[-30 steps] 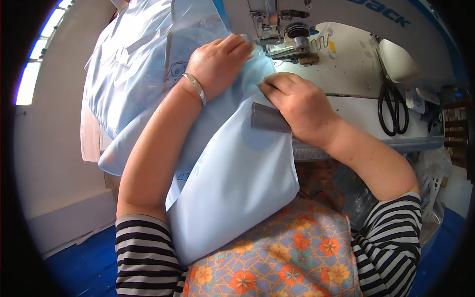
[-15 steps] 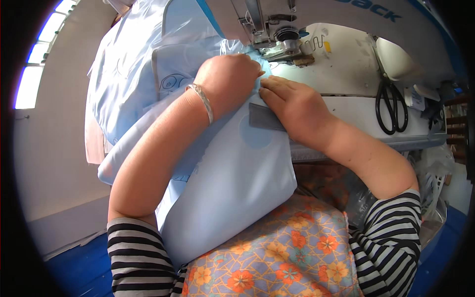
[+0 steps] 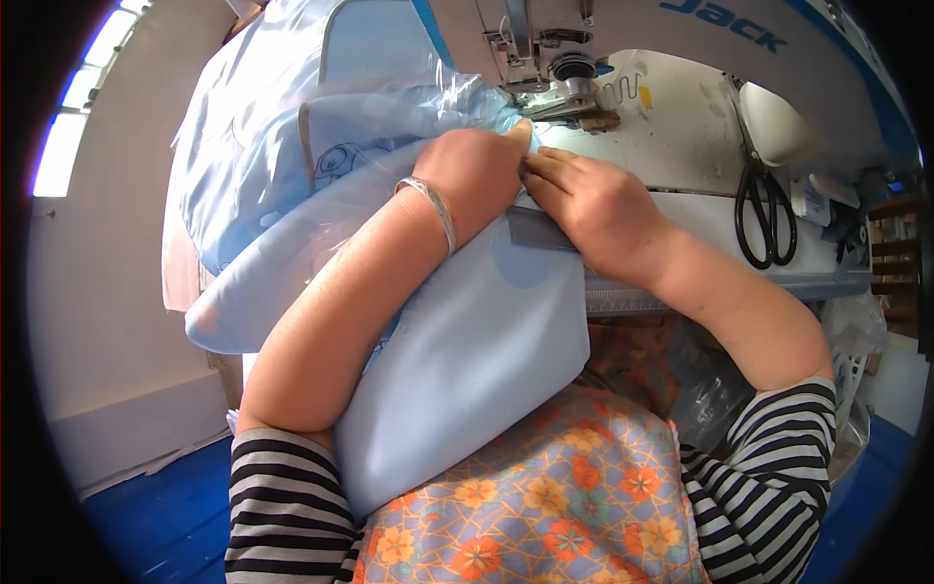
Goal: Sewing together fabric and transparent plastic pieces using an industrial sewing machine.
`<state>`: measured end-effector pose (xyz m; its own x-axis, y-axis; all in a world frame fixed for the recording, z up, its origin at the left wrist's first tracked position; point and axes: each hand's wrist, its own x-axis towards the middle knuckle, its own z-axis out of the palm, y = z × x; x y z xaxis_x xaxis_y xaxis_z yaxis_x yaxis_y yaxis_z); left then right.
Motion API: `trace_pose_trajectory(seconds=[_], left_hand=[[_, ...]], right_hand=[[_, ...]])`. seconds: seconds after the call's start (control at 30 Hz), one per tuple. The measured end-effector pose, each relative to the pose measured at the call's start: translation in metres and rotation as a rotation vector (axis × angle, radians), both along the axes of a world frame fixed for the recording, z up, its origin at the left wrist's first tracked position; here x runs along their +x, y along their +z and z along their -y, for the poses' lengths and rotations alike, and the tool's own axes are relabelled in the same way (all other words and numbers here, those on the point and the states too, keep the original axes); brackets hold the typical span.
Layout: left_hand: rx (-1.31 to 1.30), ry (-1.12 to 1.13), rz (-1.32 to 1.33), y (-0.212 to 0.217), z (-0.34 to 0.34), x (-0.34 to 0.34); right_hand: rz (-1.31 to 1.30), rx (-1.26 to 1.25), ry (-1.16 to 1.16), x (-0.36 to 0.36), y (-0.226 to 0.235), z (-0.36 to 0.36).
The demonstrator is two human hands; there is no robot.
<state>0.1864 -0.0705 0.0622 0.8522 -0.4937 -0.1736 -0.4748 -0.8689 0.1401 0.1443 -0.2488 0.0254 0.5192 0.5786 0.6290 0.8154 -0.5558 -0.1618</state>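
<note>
Light blue fabric (image 3: 467, 370) runs from my lap up to the lit needle area of a sewing machine (image 3: 623, 39). My left hand (image 3: 474, 173), a silver bangle on its wrist, is closed on the fabric edge, one finger or thumb pointing toward the presser foot (image 3: 559, 109). Right beside it, my right hand (image 3: 598, 200) has its fingers pressed together on the same edge, their tips close to the left hand. The pinched cloth is mostly hidden under the fingers. A grey strip (image 3: 540, 230) lies on the fabric below my right hand.
Clear plastic-like sheeting and more blue fabric (image 3: 243, 185) heap at the left of the machine. Black-handled scissors (image 3: 767, 214) lie on the right of the table, near a white bottle-like item (image 3: 809, 202). A ruler strip (image 3: 628, 298) edges the table front. A floral apron (image 3: 545, 487) covers my lap.
My left hand has turned, its finger or thumb now stretched toward the presser foot. Both hands and the near fabric appear slightly further right, while the view has also shifted a little.
</note>
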Motion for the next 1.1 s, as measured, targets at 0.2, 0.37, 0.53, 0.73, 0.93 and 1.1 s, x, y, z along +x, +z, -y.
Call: trace_pose_trajectory(seconds=[0.2, 0.37, 0.53, 0.73, 0.93, 1.1], left_hand=[[0.000, -0.022, -0.019, 0.005, -0.002, -0.002], [-0.146, -0.055, 0.097, -0.011, -0.007, 0.000], [-0.293, -0.139, 0.209, -0.013, -0.018, 0.010], [-0.082, -0.241, -0.007, 0.011, -0.015, 0.027], [-0.045, -0.279, 0.015, 0.013, -0.007, 0.022], [-0.053, -0.362, 0.190, 0.014, -0.013, 0.021]], right_hand=[[-0.132, -0.123, 0.013, -0.001, 0.004, 0.004], [-0.121, -0.139, 0.003, 0.005, 0.002, 0.005], [-0.173, -0.083, -0.031, 0.010, 0.002, 0.000], [-0.296, -0.033, 0.030, -0.006, 0.009, 0.006], [-0.254, -0.013, 0.058, -0.002, -0.003, -0.004], [-0.066, 0.076, 0.024, 0.009, -0.006, -0.015]])
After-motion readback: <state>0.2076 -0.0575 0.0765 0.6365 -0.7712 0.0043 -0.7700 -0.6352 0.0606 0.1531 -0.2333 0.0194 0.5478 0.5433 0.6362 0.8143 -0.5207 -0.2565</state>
